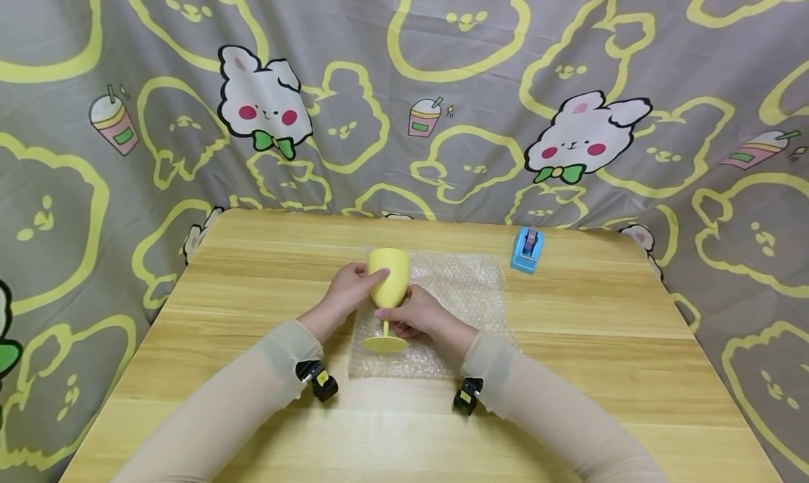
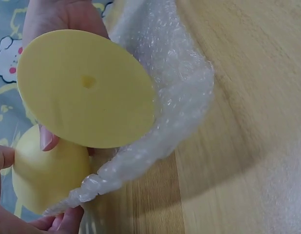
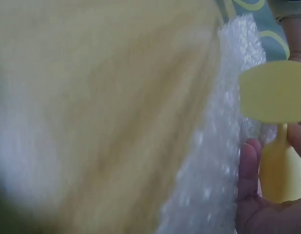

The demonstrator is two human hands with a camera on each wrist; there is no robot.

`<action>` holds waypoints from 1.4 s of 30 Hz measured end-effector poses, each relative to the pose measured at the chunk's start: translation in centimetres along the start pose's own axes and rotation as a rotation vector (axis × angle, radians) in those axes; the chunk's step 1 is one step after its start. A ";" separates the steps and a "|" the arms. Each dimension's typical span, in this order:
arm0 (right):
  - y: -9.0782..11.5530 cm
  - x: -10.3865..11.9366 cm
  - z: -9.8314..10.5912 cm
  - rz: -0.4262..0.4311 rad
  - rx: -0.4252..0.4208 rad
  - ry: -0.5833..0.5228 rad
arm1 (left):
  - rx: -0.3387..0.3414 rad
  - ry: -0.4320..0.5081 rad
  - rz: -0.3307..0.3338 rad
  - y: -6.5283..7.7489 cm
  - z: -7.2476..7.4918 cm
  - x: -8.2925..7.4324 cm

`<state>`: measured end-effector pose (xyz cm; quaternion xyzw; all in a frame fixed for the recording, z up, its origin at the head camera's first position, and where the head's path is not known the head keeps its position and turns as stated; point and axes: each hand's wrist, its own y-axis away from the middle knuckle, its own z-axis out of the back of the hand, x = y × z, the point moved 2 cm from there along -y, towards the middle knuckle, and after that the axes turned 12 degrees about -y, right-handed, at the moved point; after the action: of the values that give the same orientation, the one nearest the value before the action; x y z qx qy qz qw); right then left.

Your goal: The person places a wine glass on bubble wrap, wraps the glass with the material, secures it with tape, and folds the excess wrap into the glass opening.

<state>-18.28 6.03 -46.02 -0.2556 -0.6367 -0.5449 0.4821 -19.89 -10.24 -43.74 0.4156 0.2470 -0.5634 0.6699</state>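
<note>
Head view: a yellow goblet [image 1: 395,286], its foot [image 1: 384,345] nearest, is held over bubble wrap [image 1: 464,283], right hand [image 1: 422,312] pinching the stem [image 1: 386,327], left hand [image 1: 345,290] gripping the bowl [image 1: 392,258] just beyond. Farther off, a blue tape dispenser [image 1: 524,261] sits on the wooden table [image 1: 600,307].

That smooth yellow goblet [image 1: 395,285], thin-stemmed and round-footed, tilts bowl-outward, base nearest the person; the left hand [image 1: 346,290] grips its bowl, the right hand [image 1: 422,311] its stem. Under it, a clear, bubbly plastic sheet [image 1: 464,293] spreads over the wooden tabletop [image 1: 588,378].
</note>
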 end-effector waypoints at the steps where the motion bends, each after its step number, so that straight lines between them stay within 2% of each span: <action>1: 0.0 0.1 0.1 0.012 -0.004 0.041 | 0.001 0.000 0.003 0.0 0.0 0.0; 7: 0.4 0.5 0.5 0.046 -0.052 0.242 | 0.008 0.002 0.014 0.0 0.0 0.1; 10: 0.5 0.6 0.7 0.065 -0.061 0.288 | 0.009 0.001 0.015 0.0 -0.1 0.1; 16: 0.2 1.7 1.9 0.162 -0.064 0.334 | 0.016 0.027 0.023 -0.2 -0.2 0.2; 22: -0.8 3.2 3.7 0.192 -0.072 0.278 | 0.016 0.033 0.033 -0.3 -0.2 0.2; 28: -1.8 3.1 4.7 0.215 -0.032 0.170 | 0.024 0.024 0.034 -0.2 -0.2 0.1; 31: -2.0 2.9 4.8 0.192 -0.022 0.130 | 0.030 0.033 0.033 -0.2 -0.1 0.1; 37: -2.0 3.3 4.7 0.148 -0.023 0.132 | 0.056 0.042 0.038 -0.3 -0.1 0.0; 42: -2.0 3.6 4.8 0.113 -0.026 0.090 | 0.071 0.060 0.028 -0.3 0.0 -0.2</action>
<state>-23.08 9.20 -43.39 -0.2726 -0.5917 -0.5361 0.5368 -20.23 -10.19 -43.68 0.4594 0.2409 -0.5497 0.6548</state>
